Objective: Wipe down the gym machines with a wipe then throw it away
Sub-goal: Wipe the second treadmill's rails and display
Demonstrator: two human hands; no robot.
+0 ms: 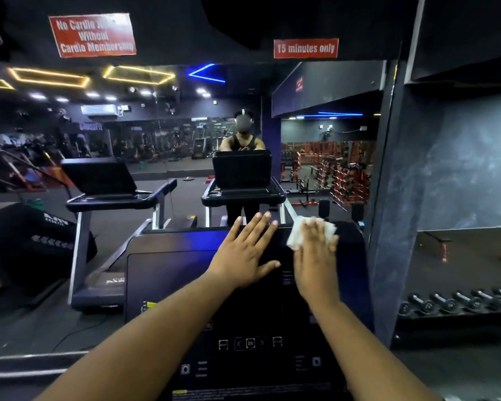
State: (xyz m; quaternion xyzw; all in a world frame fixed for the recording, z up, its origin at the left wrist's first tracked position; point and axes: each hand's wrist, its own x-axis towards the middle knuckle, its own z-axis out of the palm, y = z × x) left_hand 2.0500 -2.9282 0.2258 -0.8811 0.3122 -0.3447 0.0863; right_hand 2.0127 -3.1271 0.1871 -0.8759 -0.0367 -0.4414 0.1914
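A black treadmill console point(168, 273) with a dark screen fills the lower middle of the head view. My left hand point(245, 251) lies flat on the screen near its top edge, fingers straight and spread. My right hand point(315, 256) presses a white wipe point(298, 234) flat against the console's upper right corner, fingers straight over it. Part of the wipe sticks out to the left of and beyond my fingers.
A wall mirror point(185, 140) straight ahead reflects the treadmill, me and the gym floor. A second treadmill point(104, 180) shows at the left in the mirror. A dark pillar point(394, 198) rises close on the right, with a row of dumbbells point(457, 302) low beside it.
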